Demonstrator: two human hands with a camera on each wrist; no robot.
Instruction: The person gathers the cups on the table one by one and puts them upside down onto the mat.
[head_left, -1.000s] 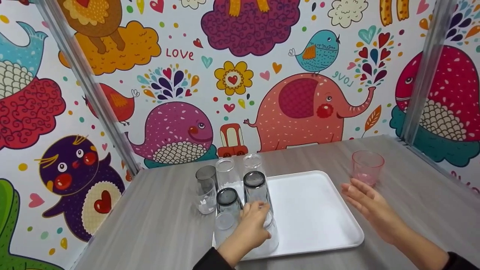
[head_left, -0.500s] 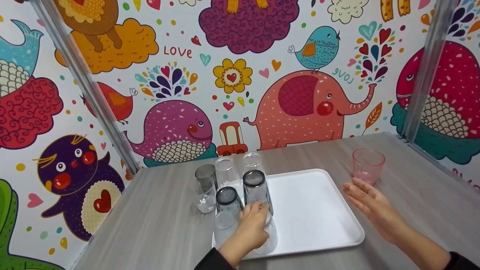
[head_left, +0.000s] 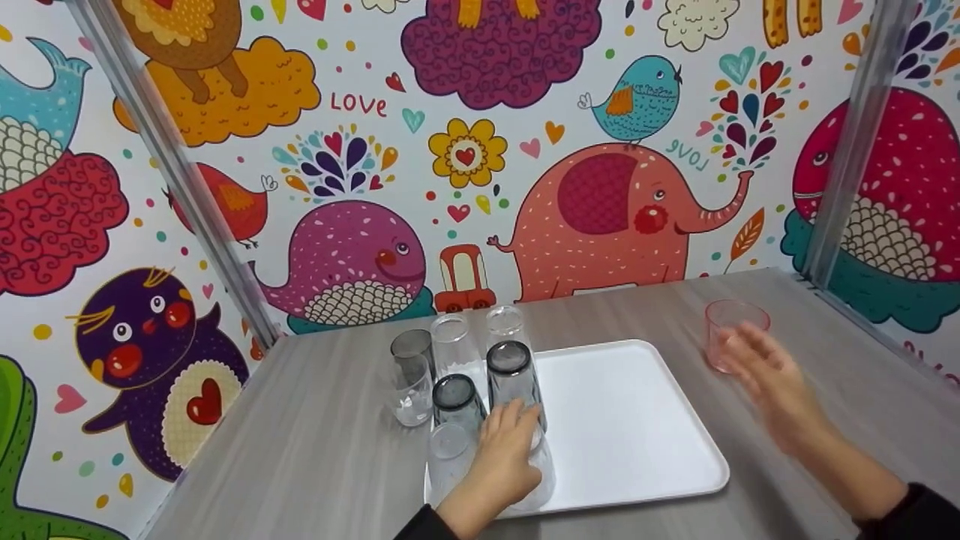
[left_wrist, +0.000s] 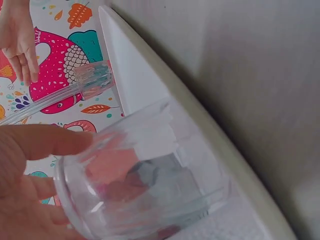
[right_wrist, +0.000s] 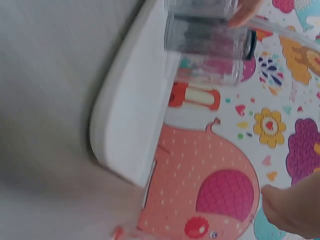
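My left hand (head_left: 502,454) curls its thumb and fingers around the top of an upside-down clear glass (left_wrist: 145,175) at the front of the white tray (head_left: 622,420). Just behind it stands a tall grey glass (head_left: 514,390), bottom up, with a second grey glass (head_left: 455,397) to its left. On the right, my right hand (head_left: 776,390) is raised with its fingers extended and slightly blurred. It overlaps a pink glass (head_left: 715,341), which stands on the table to the right of the tray and is partly hidden behind the fingers.
More clear glasses stand on the tray's left side, one at the back (head_left: 450,345) and one in front (head_left: 450,442). Left of the tray are a grey glass (head_left: 412,349) and a clear glass (head_left: 411,394). A patterned wall (head_left: 465,75) bounds the table's far edge.
My right hand has shifted rightward and up, so it now covers part of the pink glass. The left hand stays at the clear glass, nearly unmoved.
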